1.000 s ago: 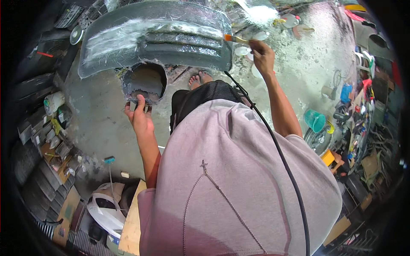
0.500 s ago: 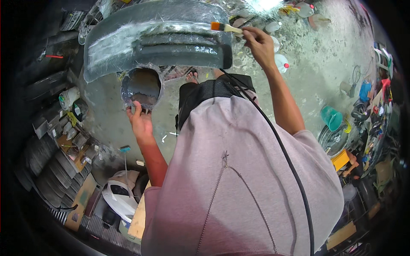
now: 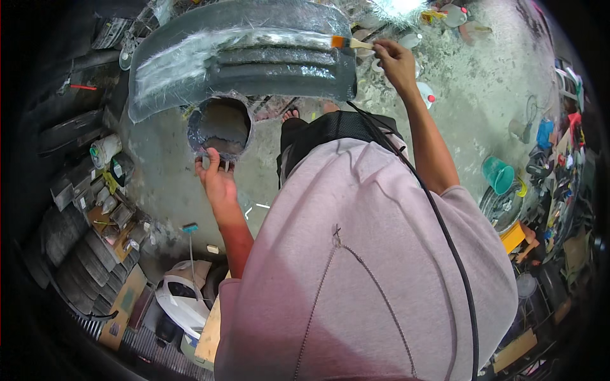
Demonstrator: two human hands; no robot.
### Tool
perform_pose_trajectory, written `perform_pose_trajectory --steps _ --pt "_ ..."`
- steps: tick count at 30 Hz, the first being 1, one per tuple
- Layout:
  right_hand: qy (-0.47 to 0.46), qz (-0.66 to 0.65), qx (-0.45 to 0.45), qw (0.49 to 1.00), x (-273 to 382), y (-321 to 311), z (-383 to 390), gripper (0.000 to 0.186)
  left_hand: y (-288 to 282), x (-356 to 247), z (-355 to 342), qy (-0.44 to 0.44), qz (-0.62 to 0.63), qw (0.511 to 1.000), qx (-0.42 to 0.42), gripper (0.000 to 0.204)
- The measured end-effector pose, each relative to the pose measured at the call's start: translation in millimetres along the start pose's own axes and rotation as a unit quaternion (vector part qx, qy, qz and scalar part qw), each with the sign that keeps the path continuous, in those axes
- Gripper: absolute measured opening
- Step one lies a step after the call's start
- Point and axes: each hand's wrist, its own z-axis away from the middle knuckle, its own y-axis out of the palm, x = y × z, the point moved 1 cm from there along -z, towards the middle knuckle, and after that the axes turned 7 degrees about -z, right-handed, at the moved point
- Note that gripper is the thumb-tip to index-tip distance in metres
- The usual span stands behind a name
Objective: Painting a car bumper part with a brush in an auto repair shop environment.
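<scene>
A curved grey moulded panel [image 3: 286,82] with wet white fibre strands and ridges lies across the top of the view. My right hand [image 3: 397,63] grips the pale handle of a paintbrush [image 3: 349,42], whose orange bristles are over the right end of the fibrous strip, seemingly touching it. My left hand [image 3: 217,181] is closed on the lower rim of a round, crusted container [image 3: 196,127] with dark insides, just below the panel. My bare toes show beside the container.
A white fibre pile [image 3: 400,7] and plastic jugs [image 3: 426,95] lie at the top right. A green bucket [image 3: 497,174] stands right, near crowded shelves. Stacked dark pieces [image 3: 76,254], a broom [image 3: 190,232] and a white shell [image 3: 181,305] are on the left.
The brush first moved left along the panel, then back slightly right. My left hand and the container have shifted a little right in the view, as have the surroundings.
</scene>
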Motion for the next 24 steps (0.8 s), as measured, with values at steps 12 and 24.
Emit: perform_pose_trajectory --steps 12,24 --pt "-0.332 0.14 0.327 0.874 115.2 132.8 55.8 0.036 5.1 8.1 3.5 0.018 -0.006 0.998 -0.063 0.078" --pt "0.074 -0.028 0.36 0.93 57.3 214.7 46.4 0.018 19.2 6.9 13.6 0.054 0.002 0.992 -0.117 0.073"
